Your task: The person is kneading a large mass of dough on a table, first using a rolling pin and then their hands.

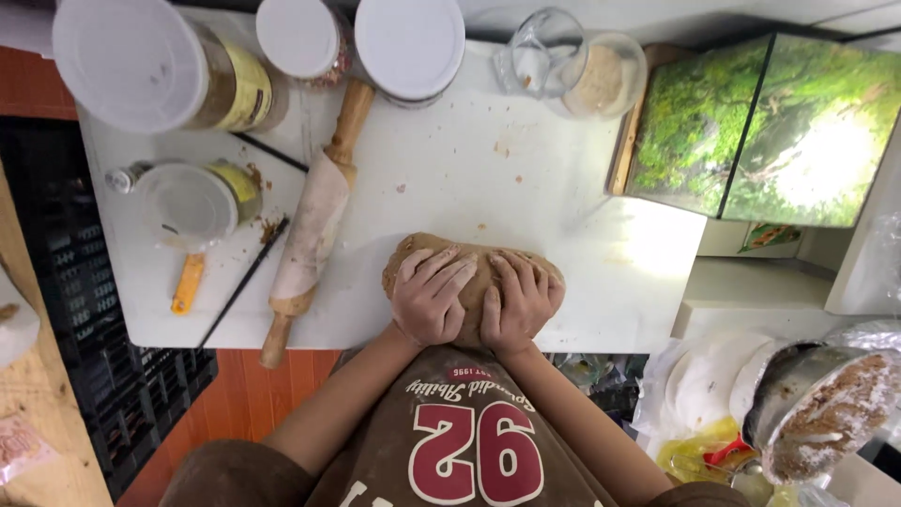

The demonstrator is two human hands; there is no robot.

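— Two hands on one lump: left hand (430, 296) & right hand (518, 300) lie side by side on a brown dough mound (469, 268), near the front edge of the white bench (488, 160). Grip?

— Both flat, palms down, fingers slightly spread over the top of the dough; neither pinches or closes round anything. The near half of the mound is hidden under them.

— What's to the left?

— Wooden rolling pin (312, 221), w/ pale dough or flour coating its barrel, lies at a slant, apart from the mound. Beside it a thin black stick (246, 279), and a clear jar on its side (192, 202); an orange handle (188, 284) pokes out below it, the rest of that tool hidden.

— Back of the bench?

— Three white-lidded containers (127, 61), tops cut off by the frame; contents hard to tell. A glass jug (544, 61) lies tipped next to a round tub of tan powder (601, 80).

— Right side?

— Glass tank full of green moss (760, 131), brightly lit, partly washed out. Lower corner: metal bowl (821, 413) smeared w/ brown dough, partly cut off. Plastic bags below it, contents unclear.
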